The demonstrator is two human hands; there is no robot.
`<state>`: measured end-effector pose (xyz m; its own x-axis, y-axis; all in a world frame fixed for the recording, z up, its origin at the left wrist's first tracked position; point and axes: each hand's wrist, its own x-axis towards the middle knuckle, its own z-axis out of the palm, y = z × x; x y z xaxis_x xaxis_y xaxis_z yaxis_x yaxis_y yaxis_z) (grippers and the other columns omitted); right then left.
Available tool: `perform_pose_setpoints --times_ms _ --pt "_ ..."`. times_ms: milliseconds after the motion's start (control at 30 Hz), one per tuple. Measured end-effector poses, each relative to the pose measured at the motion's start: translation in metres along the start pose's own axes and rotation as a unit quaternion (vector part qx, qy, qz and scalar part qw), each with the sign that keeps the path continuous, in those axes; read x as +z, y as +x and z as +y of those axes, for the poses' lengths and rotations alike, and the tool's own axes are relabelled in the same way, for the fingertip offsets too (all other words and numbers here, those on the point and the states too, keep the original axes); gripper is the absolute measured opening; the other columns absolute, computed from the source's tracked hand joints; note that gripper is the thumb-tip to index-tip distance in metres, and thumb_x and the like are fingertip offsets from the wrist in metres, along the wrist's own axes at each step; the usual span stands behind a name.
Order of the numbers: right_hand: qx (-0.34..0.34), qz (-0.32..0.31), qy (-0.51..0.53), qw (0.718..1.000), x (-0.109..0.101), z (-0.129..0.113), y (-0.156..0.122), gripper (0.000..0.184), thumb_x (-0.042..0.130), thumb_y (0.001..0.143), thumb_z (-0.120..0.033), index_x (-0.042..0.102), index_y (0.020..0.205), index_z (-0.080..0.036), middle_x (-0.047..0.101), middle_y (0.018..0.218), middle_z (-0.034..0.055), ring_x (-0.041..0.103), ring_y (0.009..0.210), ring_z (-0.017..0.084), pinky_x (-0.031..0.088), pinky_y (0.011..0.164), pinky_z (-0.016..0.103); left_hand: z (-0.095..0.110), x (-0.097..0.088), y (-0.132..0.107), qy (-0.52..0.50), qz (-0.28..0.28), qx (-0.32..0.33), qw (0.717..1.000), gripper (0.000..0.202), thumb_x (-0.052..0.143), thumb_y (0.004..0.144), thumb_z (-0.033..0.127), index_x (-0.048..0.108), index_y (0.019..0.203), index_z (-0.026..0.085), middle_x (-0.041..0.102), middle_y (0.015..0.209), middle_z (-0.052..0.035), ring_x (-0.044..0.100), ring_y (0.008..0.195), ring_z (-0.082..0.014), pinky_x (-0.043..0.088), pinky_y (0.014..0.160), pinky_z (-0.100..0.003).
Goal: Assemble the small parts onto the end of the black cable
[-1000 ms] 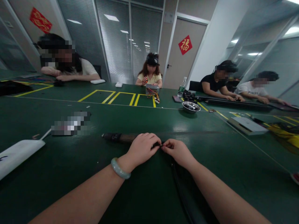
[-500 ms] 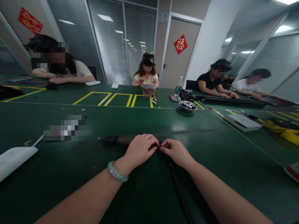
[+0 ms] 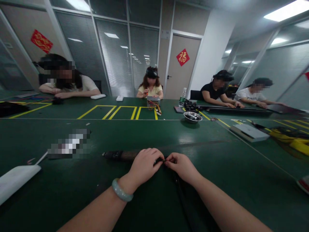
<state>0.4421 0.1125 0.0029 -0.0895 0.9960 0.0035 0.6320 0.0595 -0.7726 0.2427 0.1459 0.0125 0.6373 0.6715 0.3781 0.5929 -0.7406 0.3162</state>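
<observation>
Fingertips (image 3: 168, 164) of the right hand (image 3: 182, 167), at the centre of the frame, are closed in a narrow pinch on a small dark fitting (image 3: 164, 160), whose form is too small to tell. The left hand (image 3: 145, 166), just beside it, is curled from above round a dark rod (image 3: 127, 156); the covered section is hidden. The rod lies on the green table (image 3: 116, 137), left of the right fingertips, its long axis nearly level across the frame, metal-tipped end to the left. The left hand is the nearer to it. Whether the fitting joins the rod could not be confirmed. A black strip (image 3: 180, 188) runs from below the right hand toward the bottom edge. Farther out: a pale bangle (image 3: 120, 191) on the left wrist, a white block (image 3: 18, 182) at lower left, a metal bowl (image 3: 192, 120) right of centre.
</observation>
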Motion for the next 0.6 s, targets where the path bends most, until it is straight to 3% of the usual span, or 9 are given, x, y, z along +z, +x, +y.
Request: perform_pose_setpoints --times_ms 600 --pt "-0.013 0.010 0.015 1.000 0.0022 -0.0007 0.0003 0.011 0.061 0.080 -0.027 0.069 0.082 -0.019 0.069 0.075 0.0001 0.062 0.069 0.015 0.039 0.060 0.023 0.0042 -0.0049 -0.0027 -0.010 -0.003 -0.018 1.000 0.015 0.061 0.086 0.023 0.066 0.098 0.030 0.062 0.105 0.0021 0.054 0.098 -0.0187 0.038 0.085 -0.036"
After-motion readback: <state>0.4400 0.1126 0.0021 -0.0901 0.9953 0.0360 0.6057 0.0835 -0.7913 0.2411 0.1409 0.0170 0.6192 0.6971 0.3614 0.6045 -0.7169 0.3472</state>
